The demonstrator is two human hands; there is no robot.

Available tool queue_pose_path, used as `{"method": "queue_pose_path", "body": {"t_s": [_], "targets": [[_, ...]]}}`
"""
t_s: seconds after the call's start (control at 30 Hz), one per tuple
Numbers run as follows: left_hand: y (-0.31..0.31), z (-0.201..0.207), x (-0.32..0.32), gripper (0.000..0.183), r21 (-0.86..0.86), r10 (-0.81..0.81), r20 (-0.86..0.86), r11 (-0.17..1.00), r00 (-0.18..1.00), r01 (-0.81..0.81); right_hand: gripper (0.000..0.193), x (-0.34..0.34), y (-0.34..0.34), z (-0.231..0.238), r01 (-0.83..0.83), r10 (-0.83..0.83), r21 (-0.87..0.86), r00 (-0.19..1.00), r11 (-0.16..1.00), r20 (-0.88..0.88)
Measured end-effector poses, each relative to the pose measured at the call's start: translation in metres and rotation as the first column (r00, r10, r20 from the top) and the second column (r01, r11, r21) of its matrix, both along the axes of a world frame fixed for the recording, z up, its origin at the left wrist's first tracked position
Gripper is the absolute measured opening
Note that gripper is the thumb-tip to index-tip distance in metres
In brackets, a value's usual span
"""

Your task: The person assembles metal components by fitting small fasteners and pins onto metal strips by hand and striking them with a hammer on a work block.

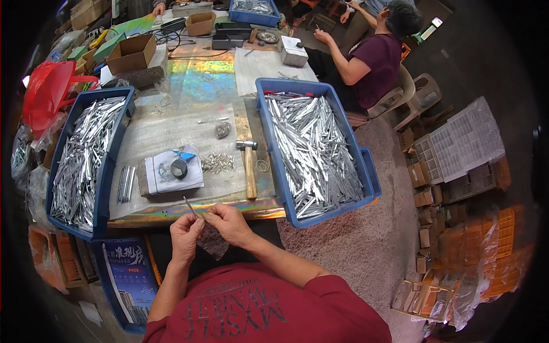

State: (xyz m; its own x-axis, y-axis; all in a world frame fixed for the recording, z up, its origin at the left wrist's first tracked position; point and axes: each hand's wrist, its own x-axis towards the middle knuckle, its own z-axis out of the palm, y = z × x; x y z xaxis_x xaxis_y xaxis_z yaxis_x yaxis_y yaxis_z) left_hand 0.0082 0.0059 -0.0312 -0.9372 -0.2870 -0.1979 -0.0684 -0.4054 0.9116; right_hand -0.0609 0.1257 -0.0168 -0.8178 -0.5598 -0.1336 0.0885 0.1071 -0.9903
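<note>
Both hands pinch one thin metal strip at the near table edge.

We note the left hand and right hand held close together just below the table edge, fingers curled and grasping a thin metal strip that pokes up tilted from between the fingertips. Whether the right hand also holds a smaller part, we cannot tell. On the table just beyond the hands: a wooden-handled hammer, a pile of small metal pieces, a block wrapped in white paper, a short bundle of strips. A blue bin full of silver strips stands at the left, a second blue bin at the right. Another person sits at the far right side of the table.
</note>
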Motion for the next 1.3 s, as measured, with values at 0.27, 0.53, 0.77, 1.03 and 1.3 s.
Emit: {"method": "queue_pose_path", "body": {"t_s": [0.27,0.53,0.77,1.03,1.3], "targets": [[0.0,-0.004,0.004,0.006,-0.121,-0.017,-0.041,0.993,0.999,0.012,0.018,0.001,0.002,-0.005,-0.07,0.109,-0.158,0.962,0.985,0.251],[-0.004,-0.009,0.006,0.005,-0.294,-0.044,-0.04,0.955,0.998,0.03,0.018,0.003,0.001,-0.011,-0.074,0.128,-0.192,0.95,0.979,0.286],[-0.003,0.002,0.005,0.007,-0.264,-0.063,-0.032,0.963,0.997,0.052,0.017,-0.001,0.007,-0.01,-0.171,0.201,-0.153,0.958,0.973,0.205],[-0.002,0.011,0.005,0.006,-0.254,-0.099,-0.02,0.963,0.995,0.091,0.016,-0.005,0.013,-0.005,-0.273,0.274,-0.029,0.958,0.962,0.089],[-0.009,0.018,-0.004,0.016,-0.156,0.045,0.086,0.987,0.995,-0.031,0.019,-0.003,0.007,-0.006,-0.127,0.135,-0.076,0.984,0.989,0.117]]}}
